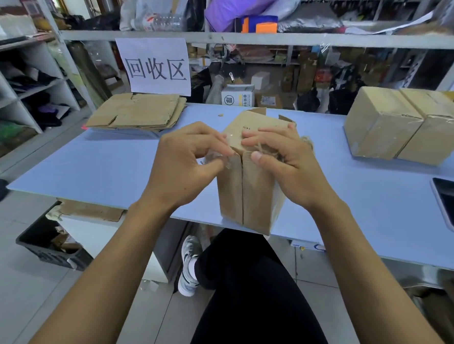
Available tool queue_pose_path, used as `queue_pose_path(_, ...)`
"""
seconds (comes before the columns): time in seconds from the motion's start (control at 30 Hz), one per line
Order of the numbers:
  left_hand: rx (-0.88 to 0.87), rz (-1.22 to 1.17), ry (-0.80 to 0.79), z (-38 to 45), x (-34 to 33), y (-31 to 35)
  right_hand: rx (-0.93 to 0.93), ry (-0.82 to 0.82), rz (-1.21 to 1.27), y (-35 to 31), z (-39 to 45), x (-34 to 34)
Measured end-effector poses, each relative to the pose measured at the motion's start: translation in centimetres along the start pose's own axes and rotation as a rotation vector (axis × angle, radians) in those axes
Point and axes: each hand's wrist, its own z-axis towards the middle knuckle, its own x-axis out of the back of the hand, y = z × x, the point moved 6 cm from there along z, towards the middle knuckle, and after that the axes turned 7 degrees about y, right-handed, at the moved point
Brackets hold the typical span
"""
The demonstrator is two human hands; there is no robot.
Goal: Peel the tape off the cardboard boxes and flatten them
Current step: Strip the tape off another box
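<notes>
The small cardboard box (250,175) stood at the table's (113,162) near edge, your left hand (191,163) pinching clear tape (215,159) at its top seam, your right hand (284,163) gripping the box, two taped boxes (403,123) toward the right end.

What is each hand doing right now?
Left hand: pinched shut on the clear tape at the small cardboard box.
Right hand: pressed on that box, steadying it.

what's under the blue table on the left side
A black crate holding cardboard scraps sits on the floor, with a cardboard sheet above it. Further back is hidden by the blue table.
</notes>
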Motion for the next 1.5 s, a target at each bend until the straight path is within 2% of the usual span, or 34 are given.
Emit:
queue_pose_path(0.2,0.181,-0.052,0.115,-2.1,-0.5,-0.4,0.068,-0.004,-0.082,-0.3,0.1,-0.3)
queue_pose_path(0.4,0.304,-0.088,0.252,-3.3,-1.6,0.1,0.061,0.036,-0.081,-0.4,-0.1,0.0)
queue_pose_path(0.6,0.599,-0.187,0.316,-3.6,-2.6,-0.4,0.072,0.147,-0.186,-1.8,-0.1,-0.4)
queue_pose_path(0.77,0.629,-0.11,0.241,-2.7,-3.2,-0.5,0.057,0.205,-0.197,-1.9,0.2,-1.0)
queue_pose_path(0.93,0.665,-0.136,0.178,-2.1,-2.7,-1.7,0.0,0.231,-0.118,-1.8,0.4,-0.9)
queue_pose_path(1.33,0.751,-0.213,0.276,-3.6,-1.9,-2.4,0.016,0.197,-0.118,-1.5,0.5,-1.5)
queue_pose_path(1.5,0.794,-0.326,0.3,-3.5,-1.7,-2.8,0.055,0.172,-0.141,-1.6,0.5,-1.8)
